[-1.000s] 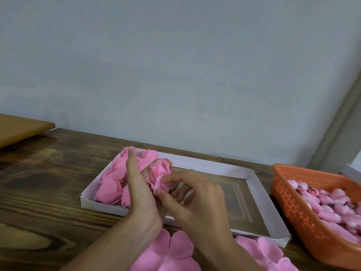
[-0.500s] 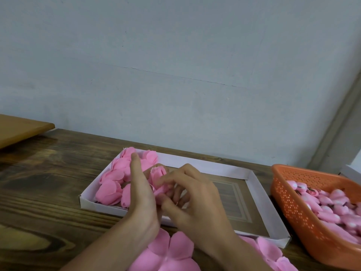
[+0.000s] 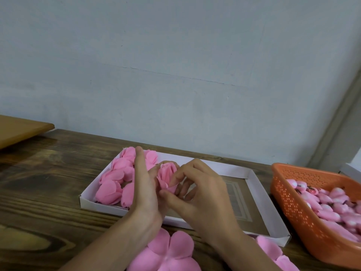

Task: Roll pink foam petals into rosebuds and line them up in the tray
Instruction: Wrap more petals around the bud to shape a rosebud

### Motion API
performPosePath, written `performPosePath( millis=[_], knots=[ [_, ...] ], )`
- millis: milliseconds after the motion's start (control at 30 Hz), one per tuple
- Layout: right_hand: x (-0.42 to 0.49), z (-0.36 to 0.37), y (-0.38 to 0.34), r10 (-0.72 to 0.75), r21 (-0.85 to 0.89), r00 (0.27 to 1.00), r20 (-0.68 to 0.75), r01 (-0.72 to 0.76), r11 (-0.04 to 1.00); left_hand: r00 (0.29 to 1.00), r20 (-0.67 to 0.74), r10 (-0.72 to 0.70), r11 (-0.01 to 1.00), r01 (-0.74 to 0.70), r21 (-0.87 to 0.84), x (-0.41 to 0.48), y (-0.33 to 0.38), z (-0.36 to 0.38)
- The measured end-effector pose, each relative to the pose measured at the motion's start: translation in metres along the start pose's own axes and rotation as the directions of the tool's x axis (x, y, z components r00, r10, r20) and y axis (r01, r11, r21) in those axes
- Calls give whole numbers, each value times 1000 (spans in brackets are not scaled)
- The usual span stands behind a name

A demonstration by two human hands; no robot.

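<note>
Gripping one pink rosebud (image 3: 167, 176) between them, the left hand (image 3: 144, 190) cupped its side, thumb over the top, while the right hand (image 3: 199, 194) pinched its lower edge, above the tray (image 3: 224, 170). Finished rosebuds (image 3: 115, 184) crowded the tray's left end on the counter (image 3: 48, 173).

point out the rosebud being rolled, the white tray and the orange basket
rosebud (image 3: 167, 176), head view, its upper petals
white tray (image 3: 101, 205), head view, near left wall
orange basket (image 3: 293, 202), head view, perforated side wall
</note>
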State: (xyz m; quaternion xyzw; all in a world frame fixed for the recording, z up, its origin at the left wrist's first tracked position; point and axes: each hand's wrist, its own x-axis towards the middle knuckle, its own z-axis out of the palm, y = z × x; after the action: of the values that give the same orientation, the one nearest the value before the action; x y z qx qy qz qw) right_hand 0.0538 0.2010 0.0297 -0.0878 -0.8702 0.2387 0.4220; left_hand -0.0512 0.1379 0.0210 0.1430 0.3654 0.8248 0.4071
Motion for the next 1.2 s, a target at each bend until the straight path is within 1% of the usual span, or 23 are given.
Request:
performPosePath(
  millis=[67,200,300,400,467,533,600,733,800,900,1000,1100,1200],
  knots=[
    [0,1,1,-3,-37,999,-33,2,999,999,44,4,1000,-3,-13,0,-2,0],
    [-1,1,2,20,-73,998,-51,-24,997,997,80,3,1000,-2,-10,1,-4,-1],
    [-1,1,0,31,-40,998,-52,-33,999,997,79,0,999,3,-46,1,-2,0],
    [0,2,-5,56,44,997,-46,-54,998,1000,4,1,1000,-1,-17,3,-4,-2],
    [0,3,-7,103,132,995,-6,-101,986,998,-61,1,1000,-2,-20,3,-6,-2],
    [-2,5,-8,161,231,986,50,-169,958,989,-145,12,999,-18,-41,4,-8,-1],
    [-3,6,-9,197,287,976,97,-217,933,976,-219,11,998,-23,-53,4,-9,-2],
    [-3,8,-10,230,400,957,176,-283,872,954,-298,-33,995,2,-102,6,-6,-6],
    [-3,9,-10,244,414,952,184,-300,860,950,-312,-31,993,-6,-115,7,-5,-6],
    [-4,10,-10,255,393,960,119,-281,875,945,-327,11,995,-44,-93,9,-6,-7],
    [-5,11,-11,274,398,959,75,-281,873,949,-311,45,996,-68,-65,9,-11,-10],
    [-5,12,-11,243,369,967,78,-255,894,948,-313,64,995,-84,-52,9,-14,-11],
    [-6,13,-10,203,351,976,79,-218,911,952,-305,27,996,-52,-75,9,-15,-11]
  ],
)
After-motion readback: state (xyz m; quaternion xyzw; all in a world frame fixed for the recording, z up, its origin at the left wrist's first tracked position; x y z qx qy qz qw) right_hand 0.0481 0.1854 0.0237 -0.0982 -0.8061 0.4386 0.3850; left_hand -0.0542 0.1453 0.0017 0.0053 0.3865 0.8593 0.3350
